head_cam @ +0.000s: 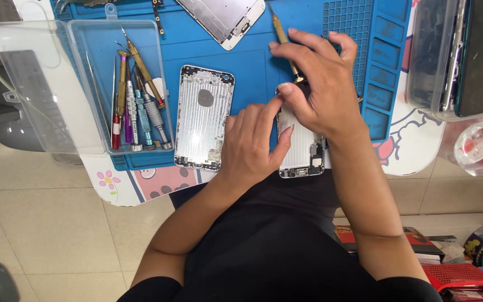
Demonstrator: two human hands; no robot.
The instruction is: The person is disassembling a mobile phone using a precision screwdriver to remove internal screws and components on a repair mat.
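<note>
Head camera looks straight down on a blue work mat point(252, 61) laid over a small bench, with the person's 2 bare hands meeting near the middle of the mat.

Right hand point(320, 84) pinches a slim gold-handled screwdriver point(283, 42) between thumb and forefingers, fingers closed narrow around its shaft. The handle slants up and away from the body, and the tip points down at the top end of an opened phone housing point(303, 151); the tip itself is hidden under the fingers.

Left hand point(252, 142) rests on the mat against the left edge of that housing, fingers curled, its thumb and forefinger pressed to the housing's side to steady it. Whether it grips anything small cannot be told.

The housing lies flat with its long axis running from the person's body away toward the far side of the mat, directly beneath the right hand, which is the nearer hand to its top end.

Left of this housing, just apart, lies a 2nd empty silver phone shell point(203, 117), parallel to it. Further left stands a clear plastic box point(85, 33) holding several screwdrivers point(141, 112). Beyond the housing, a phone screen panel point(225, 17) lies at an angle
</note>
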